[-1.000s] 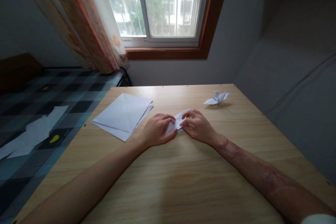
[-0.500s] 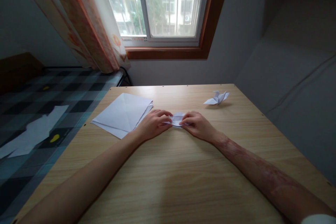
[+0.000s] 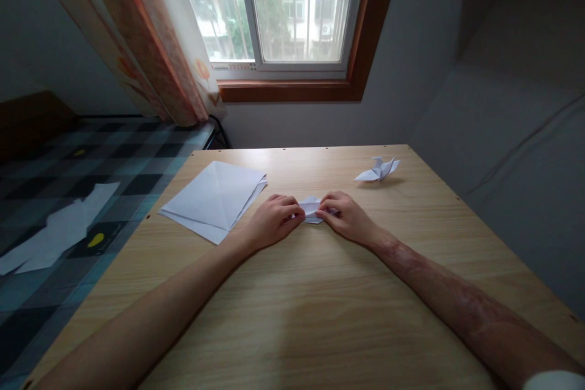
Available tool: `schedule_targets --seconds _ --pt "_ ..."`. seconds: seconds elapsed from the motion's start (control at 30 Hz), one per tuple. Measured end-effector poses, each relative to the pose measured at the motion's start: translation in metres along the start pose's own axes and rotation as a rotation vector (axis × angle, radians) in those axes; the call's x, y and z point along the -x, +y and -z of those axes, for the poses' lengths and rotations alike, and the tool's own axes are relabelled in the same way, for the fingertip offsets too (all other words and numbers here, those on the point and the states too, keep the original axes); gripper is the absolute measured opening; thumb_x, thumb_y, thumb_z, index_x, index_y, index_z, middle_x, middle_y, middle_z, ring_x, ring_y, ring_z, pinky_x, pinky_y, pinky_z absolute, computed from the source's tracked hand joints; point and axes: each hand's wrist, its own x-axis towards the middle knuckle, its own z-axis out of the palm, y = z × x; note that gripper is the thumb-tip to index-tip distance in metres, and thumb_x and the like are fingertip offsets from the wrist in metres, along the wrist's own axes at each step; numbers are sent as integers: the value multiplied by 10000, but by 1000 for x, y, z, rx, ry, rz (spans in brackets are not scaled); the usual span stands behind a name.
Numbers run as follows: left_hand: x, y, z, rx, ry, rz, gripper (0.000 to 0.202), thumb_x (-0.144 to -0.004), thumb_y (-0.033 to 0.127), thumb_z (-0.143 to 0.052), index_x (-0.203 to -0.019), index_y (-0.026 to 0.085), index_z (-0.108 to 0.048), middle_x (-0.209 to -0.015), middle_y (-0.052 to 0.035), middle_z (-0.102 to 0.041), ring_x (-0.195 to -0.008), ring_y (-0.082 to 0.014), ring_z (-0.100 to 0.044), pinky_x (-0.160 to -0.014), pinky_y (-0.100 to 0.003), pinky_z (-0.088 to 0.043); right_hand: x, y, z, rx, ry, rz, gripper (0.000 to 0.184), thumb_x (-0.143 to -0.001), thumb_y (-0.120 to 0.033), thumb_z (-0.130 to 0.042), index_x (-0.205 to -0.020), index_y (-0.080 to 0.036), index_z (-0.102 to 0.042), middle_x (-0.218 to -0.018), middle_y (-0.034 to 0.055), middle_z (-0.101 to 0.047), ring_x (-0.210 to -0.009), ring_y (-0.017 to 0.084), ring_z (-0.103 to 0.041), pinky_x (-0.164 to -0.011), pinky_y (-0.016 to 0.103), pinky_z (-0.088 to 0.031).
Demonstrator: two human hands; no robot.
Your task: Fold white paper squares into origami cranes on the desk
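A small piece of folded white paper (image 3: 311, 209) lies on the wooden table between my two hands. My left hand (image 3: 277, 217) pinches its left end, thumb and fingers pressed together. At the right end, my right hand (image 3: 343, 214) grips the paper the same way. My fingers cover both ends, so only the middle folds show. Beyond my right hand stands a white paper crane (image 3: 378, 169). To the left of my left hand lies a stack of white paper sheets (image 3: 214, 195), the top one creased.
The pale wooden table (image 3: 311, 304) reaches toward the wall under a barred window (image 3: 297, 12). On the left, a bed with a checked cover (image 3: 150, 140) holds white paper scraps (image 3: 68, 225). An orange patterned curtain (image 3: 159, 42) hangs beside the window.
My left fingers have closed into a tighter pinch and shifted slightly right along the folded paper. My right hand stays nearly in place, its fingers a little higher.
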Motion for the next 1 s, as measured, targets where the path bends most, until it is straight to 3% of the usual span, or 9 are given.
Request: schedule_targets --seconds 0.17,0.37,0.5,0.77,1.0 --pt "-1 9 -7 138 73 132 181 -1056 356 -679 -1043 249 -825 -952 -41 -779 -851 -193 -715 -921 -374 -538 0 2 1 -75 -19 -27 159 -1029 -324 -764 -913 -243 -836 -958 70 -778 -931 234 -708 -868 383 -526" --pt "-1 8 -6 105 14 24 231 -1093 332 -604 -1036 264 -818 -1056 -51 -799 -998 -219 -728 -1011 -406 -509 0 -4 5 -127 -66 -20 156 -1003 -369 -796 -917 -263 -871 -982 70 -778 -941 237 -720 -860 378 -541" --pt "-1 6 -3 29 -14 -15 249 -1108 336 -565 -1032 237 -781 -1048 -61 -776 -989 -221 -708 -1015 -409 -499 -1 -5 5 -142 -80 -31 167 -1016 -340 -774 -905 -246 -855 -975 70 -776 -950 235 -718 -882 378 -542" --pt "-2 9 -6 98 28 101 207 -1071 337 -629 -993 224 -784 -957 -55 -761 -890 -207 -705 -899 -366 -529 0 -3 -3 -68 -23 -88 152 -1030 -310 -751 -917 -208 -747 -906 43 -747 -848 201 -662 -798 328 -493" --pt "-6 15 -4 279 51 214 236 -1032 338 -681 -880 188 -781 -815 -30 -718 -724 -159 -629 -707 -296 -472 0 -3 -3 -85 -42 -143 96 -998 -290 -772 -958 -204 -766 -862 25 -738 -795 190 -634 -740 314 -460"
